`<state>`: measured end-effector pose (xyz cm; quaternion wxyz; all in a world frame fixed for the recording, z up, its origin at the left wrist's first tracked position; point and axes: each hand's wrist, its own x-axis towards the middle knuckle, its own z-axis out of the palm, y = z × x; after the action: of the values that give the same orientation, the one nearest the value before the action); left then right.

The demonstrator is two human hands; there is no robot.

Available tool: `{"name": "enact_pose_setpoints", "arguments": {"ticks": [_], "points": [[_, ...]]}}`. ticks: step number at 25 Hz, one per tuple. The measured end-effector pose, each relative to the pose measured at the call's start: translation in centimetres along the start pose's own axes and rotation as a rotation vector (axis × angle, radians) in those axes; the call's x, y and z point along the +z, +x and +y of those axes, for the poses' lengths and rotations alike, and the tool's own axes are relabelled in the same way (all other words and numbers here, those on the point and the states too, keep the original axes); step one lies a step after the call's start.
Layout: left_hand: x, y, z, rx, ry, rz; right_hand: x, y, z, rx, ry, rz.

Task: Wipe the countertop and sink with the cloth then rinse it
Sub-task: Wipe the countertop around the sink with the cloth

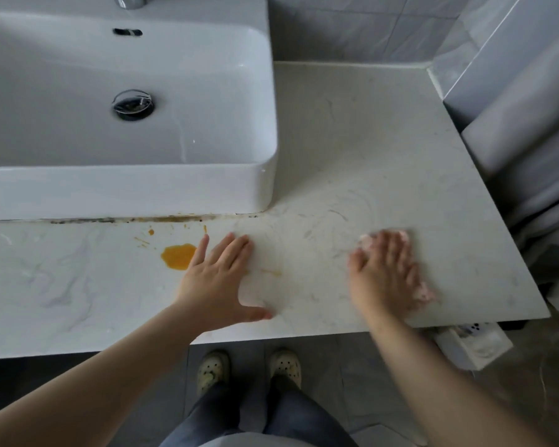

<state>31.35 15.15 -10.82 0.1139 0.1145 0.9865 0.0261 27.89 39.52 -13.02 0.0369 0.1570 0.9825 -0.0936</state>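
1. Countertop (384, 150): pale, faintly veined stone slab running along the wall; its right end meets a grey tiled wall (352, 27) at the back right corner. Faint curved smear marks show near the front edge, right of the sink.
2. Sink (262, 124): white rectangular vessel basin standing on the left and back part of the counter, with a chrome drain plug (132, 104) in its floor, an overflow slot (127, 32) in its back wall, and the base of a tap (129, 1) at the top edge of the view.
3. Dark grime line (133, 220): follows the joint where the sink's front wall meets the counter.
4. Orange-yellow spill (177, 256): a blot with small splashes on the counter in front of the sink, just beside the left hand's fingers.
5. Left hand (220, 279): laid flat on the counter near the front edge, fingers spread wide, holding nothing.
6. Right hand (384, 272): blurred, pressed palm-down on a pink cloth (423, 293) near the counter's front right corner; the cloth shows beyond the fingertips and at the hand's right side.
7. Floor (352, 382): grey tiles below the front edge, with the person's shoes (212, 371) and a white box (471, 346) under the counter's right end.
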Motion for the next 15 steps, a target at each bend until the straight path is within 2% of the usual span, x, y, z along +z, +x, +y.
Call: {"name": "enact_pose_setpoints", "arguments": {"ticks": [2,4,5,6,7,9,10,11,13,15], "points": [[0.1,0.0,-0.6,0.078,0.037,0.044,1.8,-4.7,-4.9,-0.287,0.008,0.007],[0.2,-0.6,-1.6,0.088,0.037,0.010,2.5,-6.7,-7.5,-0.585,-0.071,0.033],[0.4,-1.1,-2.8,0.061,0.022,0.033,2.1,-5.8,-7.7,-0.646,-0.102,-0.002],[0.6,-1.8,-4.1,0.006,0.000,0.059,1.8,-4.5,-7.3,-0.595,-0.104,-0.053],[0.8,-2.8,-5.7,-0.067,-0.026,0.104,1.5,-3.5,-6.9,-0.438,-0.076,-0.091],[1.3,-4.7,-8.7,-0.220,-0.070,0.176,1.4,-2.7,-7.2,-0.124,-0.045,-0.037],[1.5,-5.4,-10.1,-0.278,-0.080,0.170,1.9,-3.4,-8.8,-0.055,-0.025,-0.014],[1.7,-5.9,-11.1,-0.316,-0.090,0.146,2.7,-4.7,-10.9,-0.094,-0.015,0.011],[1.9,-6.4,-12.4,-0.344,-0.104,0.108,3.9,-8.3,-14.8,-0.342,-0.011,-0.054],[1.9,-6.5,-13.0,-0.324,-0.096,0.101,3.4,-9.2,-15.2,-0.555,-0.053,-0.126]]}}
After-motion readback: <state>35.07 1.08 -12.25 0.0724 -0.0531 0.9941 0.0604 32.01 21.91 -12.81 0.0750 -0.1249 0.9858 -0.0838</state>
